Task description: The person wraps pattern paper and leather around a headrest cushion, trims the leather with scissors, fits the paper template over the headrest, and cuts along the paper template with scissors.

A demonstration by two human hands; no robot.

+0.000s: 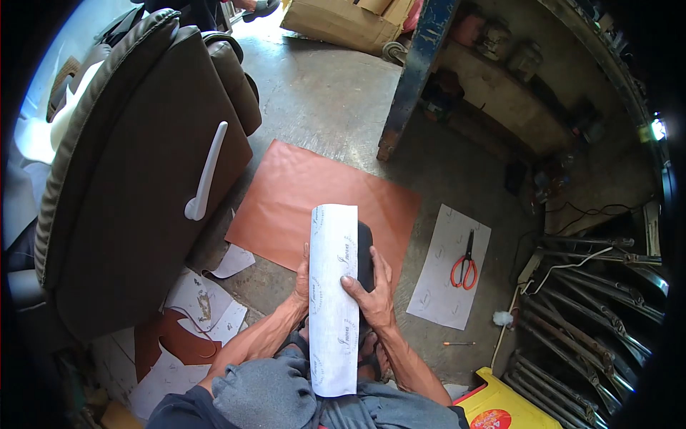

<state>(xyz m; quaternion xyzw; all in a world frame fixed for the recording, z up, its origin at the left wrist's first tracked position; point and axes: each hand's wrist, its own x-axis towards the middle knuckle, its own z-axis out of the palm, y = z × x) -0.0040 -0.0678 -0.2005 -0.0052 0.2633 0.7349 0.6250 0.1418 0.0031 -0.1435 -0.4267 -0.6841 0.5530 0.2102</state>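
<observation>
A long white printed sheet (pixel 334 307), curved lengthwise, stands out in front of my body over a dark padded piece (pixel 366 250) that shows along its right edge. My left hand (pixel 303 275) is at the sheet's left edge, its fingers partly hidden behind it. On the right side, my right hand (pixel 373 293) grips the sheet and dark piece, thumb on the white face and fingers on the dark side. Beneath them on the floor lies a reddish-brown sheet of material (pixel 286 193).
Red-handled scissors (pixel 464 268) lie on a white printed sheet (pixel 432 286) at the right, near a pencil (pixel 459 344). A brown chair (pixel 143 186) with a pale lever fills the left. Metal frames (pixel 586 322) stand at the right, offcuts (pixel 204 300) lower left, a cardboard box (pixel 343 25) at the top.
</observation>
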